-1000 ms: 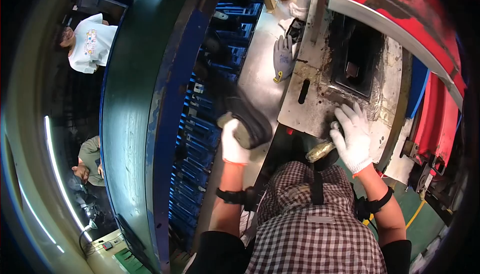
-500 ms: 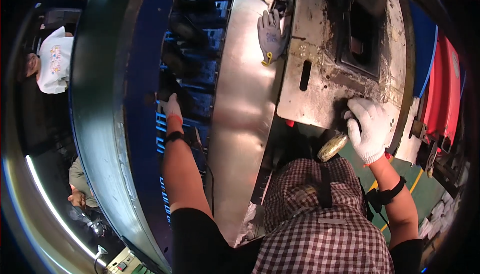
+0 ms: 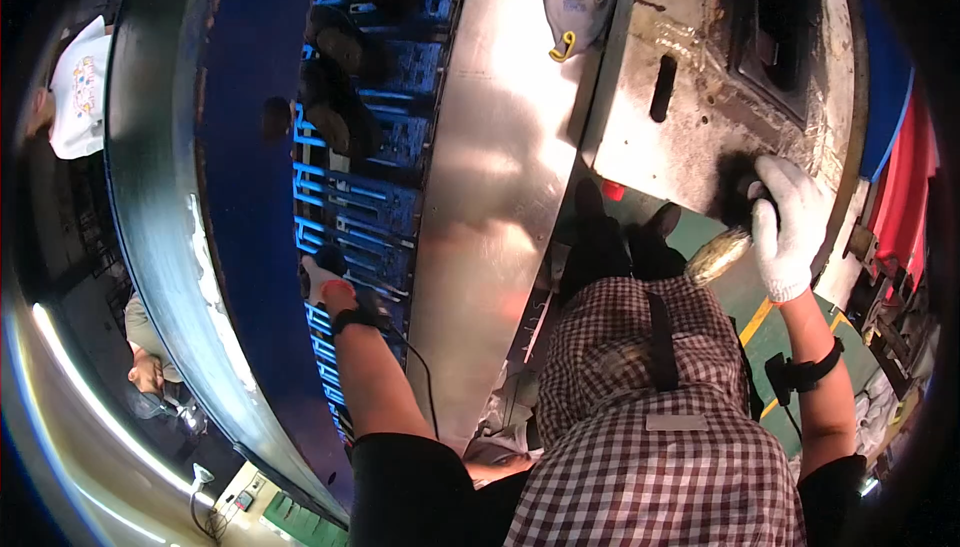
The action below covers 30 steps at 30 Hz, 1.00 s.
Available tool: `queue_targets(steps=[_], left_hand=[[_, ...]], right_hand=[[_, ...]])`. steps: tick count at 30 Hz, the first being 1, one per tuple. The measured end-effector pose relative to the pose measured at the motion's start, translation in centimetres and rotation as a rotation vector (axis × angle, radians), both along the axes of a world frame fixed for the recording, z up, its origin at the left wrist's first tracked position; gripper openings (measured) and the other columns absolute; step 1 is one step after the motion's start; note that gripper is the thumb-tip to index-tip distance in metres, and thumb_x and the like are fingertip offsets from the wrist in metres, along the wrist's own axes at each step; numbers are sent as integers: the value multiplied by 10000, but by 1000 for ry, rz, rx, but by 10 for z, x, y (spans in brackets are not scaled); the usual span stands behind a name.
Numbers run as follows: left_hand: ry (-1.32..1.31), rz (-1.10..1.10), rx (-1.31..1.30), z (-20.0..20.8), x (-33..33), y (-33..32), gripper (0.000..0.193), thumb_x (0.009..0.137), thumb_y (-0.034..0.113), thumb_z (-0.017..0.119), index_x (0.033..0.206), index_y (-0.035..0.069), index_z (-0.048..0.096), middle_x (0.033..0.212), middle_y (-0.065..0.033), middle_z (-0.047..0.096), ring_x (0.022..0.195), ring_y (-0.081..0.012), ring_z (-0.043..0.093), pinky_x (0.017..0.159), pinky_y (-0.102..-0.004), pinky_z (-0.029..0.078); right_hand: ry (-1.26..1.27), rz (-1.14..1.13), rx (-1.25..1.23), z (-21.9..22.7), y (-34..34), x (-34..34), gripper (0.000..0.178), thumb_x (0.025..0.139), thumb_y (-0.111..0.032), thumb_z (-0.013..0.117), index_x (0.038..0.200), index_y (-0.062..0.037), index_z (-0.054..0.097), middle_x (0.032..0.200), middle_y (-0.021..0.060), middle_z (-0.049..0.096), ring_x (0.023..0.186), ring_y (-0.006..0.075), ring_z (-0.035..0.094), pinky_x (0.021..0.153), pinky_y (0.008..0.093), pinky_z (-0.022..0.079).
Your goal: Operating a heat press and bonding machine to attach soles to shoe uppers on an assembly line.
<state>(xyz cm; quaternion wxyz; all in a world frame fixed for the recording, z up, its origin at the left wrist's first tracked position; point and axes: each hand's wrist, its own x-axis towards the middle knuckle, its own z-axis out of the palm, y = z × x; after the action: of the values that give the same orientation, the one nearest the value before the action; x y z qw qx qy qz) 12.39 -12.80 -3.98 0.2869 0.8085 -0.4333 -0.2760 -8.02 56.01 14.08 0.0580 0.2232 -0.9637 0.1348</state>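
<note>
Tool (image 3: 719,254), tan at its lower end, is in the right hand (image 3: 797,215) at the near right corner of the machine plate (image 3: 640,147); the grip is curled round it, the tan end jutting past the plate's edge, perhaps to keep it clear of the metal. The left hand (image 3: 320,277) is at the left edge of the blue-lit rack (image 3: 385,197), beside a dark piece (image 3: 331,260); whether its grip is closed I cannot tell. Dark shoes (image 3: 345,130) lie crosswise farther up that rack, perhaps to fit several in a row. A grey glove (image 3: 573,9) lies by the far right edge of the bench (image 3: 480,257), probably out of the way
</note>
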Motion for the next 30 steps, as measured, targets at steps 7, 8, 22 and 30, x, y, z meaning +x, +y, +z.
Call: queue_targets(steps=[7, 8, 22, 30], left_hand=[[374, -429, 652, -52, 64, -114, 532, 968, 691, 504, 1098, 249, 772, 1118, -1, 777, 1067, -314, 693, 947, -584, 504], [347, -426, 668, -57, 69, -117, 491, 979, 648, 513, 1110, 252, 772, 1118, 0, 777, 1061, -311, 699, 921, -583, 515], [1474, -23, 661, 69, 58, 193, 577, 996, 270, 633, 1487, -24, 559, 1488, -238, 621, 1391, -422, 582, 1192, -661, 445], [1271, -1160, 1085, 150, -65, 374, 1030, 819, 397, 796, 1672, 24, 355, 1655, -174, 483, 1511, -371, 482, 1283, -521, 360]], right_hand=[[-69, -12, -8, -5, 6, 5, 402, 978, -78, 589, 1362, 2, 675, 1342, 240, 675, 1208, 405, 648, 1107, 492, 468], [-80, -12, 13, -4, 8, 6, 405, 979, -79, 585, 1365, 5, 674, 1337, 240, 676, 1209, 405, 645, 1112, 492, 464], [-110, -84, -35, 0, 0, 3, 377, 917, -128, 680, 1285, -63, 736, 1222, 169, 731, 1175, 372, 670, 1091, 492, 480], [-887, 172, -599, 62, -51, 21, 948, 910, -336, 798, 1671, -52, 309, 1702, 276, 316, 1602, 457, 269, 1313, 497, 259]])
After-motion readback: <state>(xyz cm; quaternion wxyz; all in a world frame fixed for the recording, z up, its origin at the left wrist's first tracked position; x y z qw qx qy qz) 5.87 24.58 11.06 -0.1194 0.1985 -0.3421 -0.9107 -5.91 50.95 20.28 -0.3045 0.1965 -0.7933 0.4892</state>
